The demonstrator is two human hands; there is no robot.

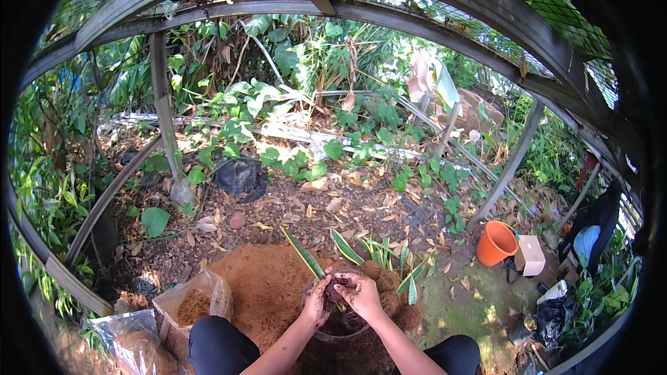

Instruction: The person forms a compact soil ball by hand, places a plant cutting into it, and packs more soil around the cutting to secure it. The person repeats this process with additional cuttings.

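Observation:
My left hand (317, 302) and my right hand (358, 291), both smeared with soil, meet around a dark clump of soil (336, 294) above a round clear basin (341, 334). A snake plant leaf (305, 254) with yellow edges slants up from beside my left fingertips. My right hand's fingers curl against the clump's other side. Dark soil lies in the basin. Just right of my hands sit several brown fibre-wrapped balls (388, 281), with snake plant leaves (383, 252) standing up among them. The clump's underside is hidden by my hands.
A mound of brown coir-like material (260, 281) lies left of the basin. Beside it are an open bag of fibre (216, 291) and a clear plastic bag (140, 344). An orange bucket (495, 244) and a cardboard box (530, 256) stand right. Wooden posts (510, 161) frame the area.

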